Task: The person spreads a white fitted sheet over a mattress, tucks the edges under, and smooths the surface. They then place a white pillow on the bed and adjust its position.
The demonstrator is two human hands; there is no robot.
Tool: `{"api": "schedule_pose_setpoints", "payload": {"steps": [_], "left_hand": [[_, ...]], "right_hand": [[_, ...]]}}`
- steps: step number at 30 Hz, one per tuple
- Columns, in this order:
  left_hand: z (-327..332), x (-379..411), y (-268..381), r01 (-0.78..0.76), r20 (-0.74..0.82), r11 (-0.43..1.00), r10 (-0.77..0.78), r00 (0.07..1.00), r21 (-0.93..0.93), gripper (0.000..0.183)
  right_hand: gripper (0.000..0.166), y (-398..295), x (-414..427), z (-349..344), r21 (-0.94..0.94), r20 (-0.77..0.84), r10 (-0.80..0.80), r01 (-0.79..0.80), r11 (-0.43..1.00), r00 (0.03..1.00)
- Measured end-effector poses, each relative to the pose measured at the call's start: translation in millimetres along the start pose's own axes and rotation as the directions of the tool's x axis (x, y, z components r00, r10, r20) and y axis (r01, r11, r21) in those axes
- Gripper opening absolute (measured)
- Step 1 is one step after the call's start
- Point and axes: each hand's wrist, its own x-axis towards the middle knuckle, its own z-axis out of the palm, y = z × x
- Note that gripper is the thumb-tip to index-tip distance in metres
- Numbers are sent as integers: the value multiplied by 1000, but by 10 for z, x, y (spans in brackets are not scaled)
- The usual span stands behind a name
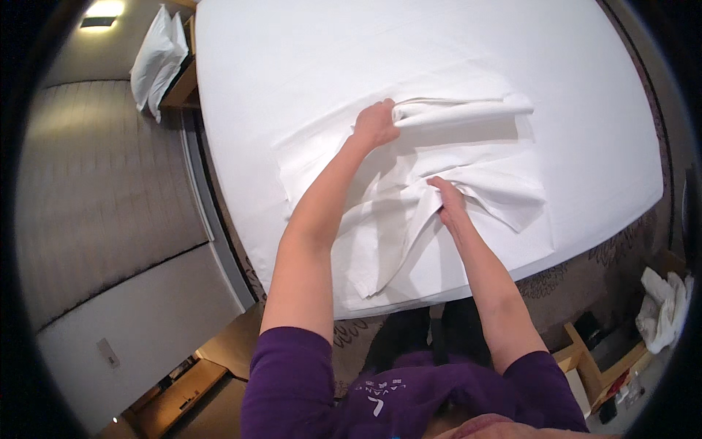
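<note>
A folded white cloth (384, 219), seemingly bed linen, lies partly bunched on a bed covered by a smooth white sheet (340, 49). My left hand (377, 123) grips the cloth's far layers, raising a rolled fold that runs off to the right. Nearer to me, my right hand (448, 198) clutches a gathered part of the same cloth, its thumb on top and the other fingers hidden beneath. Creases fan out from that grip, and one layer hangs towards the bed's near edge.
White pillows (159, 60) stand on a wooden piece at the upper left. A grey panelled wall (109, 192) flanks the bed's left side. Rumpled white cloth (661, 310) lies by wooden furniture (598, 362) at the lower right. Patterned carpet (548, 291) borders the bed.
</note>
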Motion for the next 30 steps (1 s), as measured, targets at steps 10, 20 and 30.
{"api": "schedule_pose_setpoints", "payload": {"steps": [10,20,30], "left_hand": [[118,-452,176,-28,-233,997,44,971,69,52],[132,-2410,1681,215,505,616,345,791,-758,28],[578,-4012,2401,140,136,-509,45,990,-849,76]], "right_hand": [[36,122,95,-85,-88,110,-14,24,996,994],[43,235,-614,-713,221,488,-179,78,972,854],[37,248,-525,-1140,113,619,-160,115,987,769]]}}
